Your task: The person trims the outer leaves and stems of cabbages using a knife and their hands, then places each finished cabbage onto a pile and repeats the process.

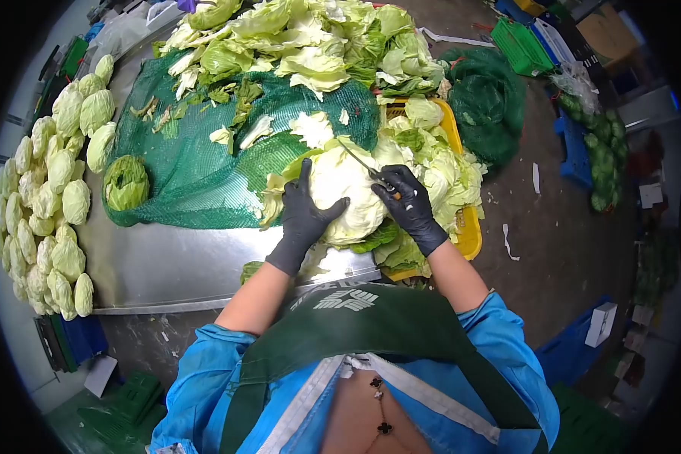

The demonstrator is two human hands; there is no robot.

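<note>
A pale cabbage head (348, 193) rests at the near edge of the steel table (166, 265). My left hand (304, 219), in a black glove, grips its left side. In a black glove too, my right hand (410, 203) holds a knife (365, 164) whose blade lies across the top of the cabbage. Loose outer leaves (390, 242) hang under the cabbage at the table edge.
Green netting (197, 163) covers the table middle, with one green cabbage (125, 181) on it. Several trimmed cabbages (49, 189) line the left. A heap of cut leaves (310, 41) lies at the back, and a yellow crate (467, 227) of leaves at right. Green crates (518, 45) stand beyond.
</note>
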